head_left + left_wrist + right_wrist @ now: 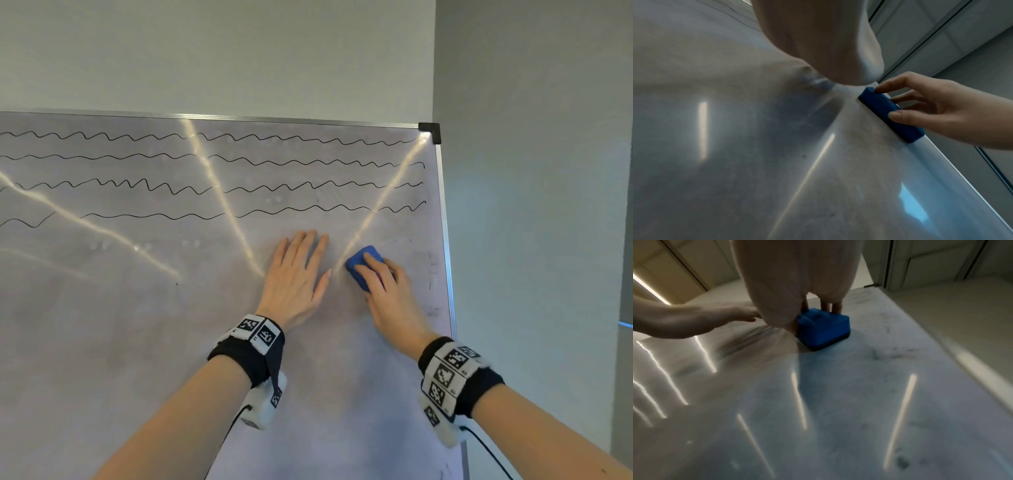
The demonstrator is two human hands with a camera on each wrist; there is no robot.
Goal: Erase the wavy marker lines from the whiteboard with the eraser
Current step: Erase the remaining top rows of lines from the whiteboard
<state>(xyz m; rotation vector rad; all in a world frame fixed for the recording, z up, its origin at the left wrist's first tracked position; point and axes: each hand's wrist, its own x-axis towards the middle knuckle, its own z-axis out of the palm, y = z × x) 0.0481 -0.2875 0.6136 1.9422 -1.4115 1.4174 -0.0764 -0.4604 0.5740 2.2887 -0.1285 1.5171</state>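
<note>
Several black wavy marker lines (pixel 212 157) run across the upper part of the whiteboard (pixel 137 325). My right hand (pixel 383 284) grips a blue eraser (pixel 361 262) and holds it flat against the board, below the lowest line and near the right edge. The eraser (pixel 890 112) shows with thumb and fingers round it in the left wrist view, and again as the eraser (pixel 823 328) in the right wrist view. My left hand (pixel 298 274) lies flat on the board just left of the eraser, fingers straight and spread.
The board's metal frame (pixel 445 222) with a black corner piece (pixel 430 132) ends close to the right of the eraser. Faint grey smudges (pixel 431 274) mark the board by that edge. A plain wall (pixel 531 171) stands behind. Bright light streaks reflect on the board.
</note>
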